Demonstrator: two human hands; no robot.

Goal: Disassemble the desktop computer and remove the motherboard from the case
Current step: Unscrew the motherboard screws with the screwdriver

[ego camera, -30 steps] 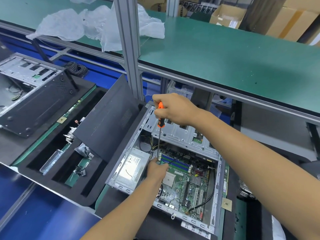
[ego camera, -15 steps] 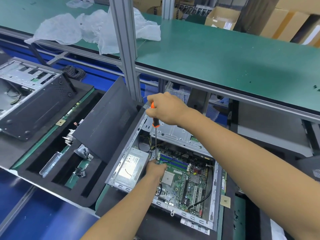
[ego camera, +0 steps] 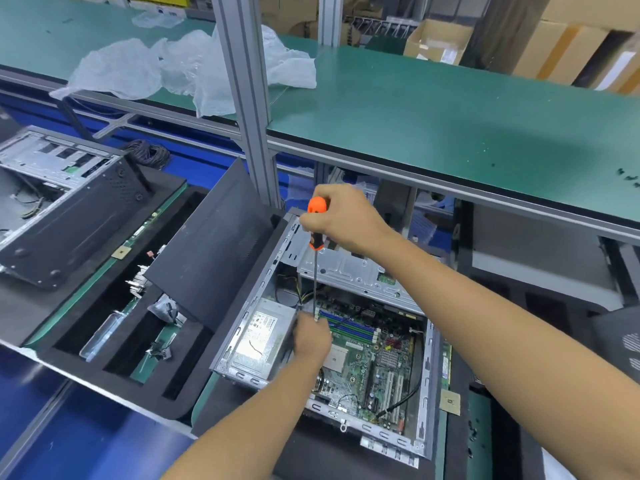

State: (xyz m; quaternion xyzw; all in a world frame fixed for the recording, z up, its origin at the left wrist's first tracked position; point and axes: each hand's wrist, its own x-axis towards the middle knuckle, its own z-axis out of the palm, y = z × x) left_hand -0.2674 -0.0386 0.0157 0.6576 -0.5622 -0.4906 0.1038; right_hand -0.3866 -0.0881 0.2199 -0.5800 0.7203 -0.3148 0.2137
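your right hand (ego camera: 341, 220) grips the screwdriver (ego camera: 316, 258) upright; your left hand (ego camera: 311, 336) pinches its tip at the motherboard (ego camera: 374, 358), seated in the case (ego camera: 427, 393). keep the shaft vertical, press down, turn slowly.

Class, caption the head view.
Right hand holds screwdriver upright over motherboard; left hand steadies its tip.

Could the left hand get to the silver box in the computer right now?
Probably yes. The left hand sits right beside the silver box inside the open computer case, and nothing lies between them. It seems busy at the screwdriver tip, though.
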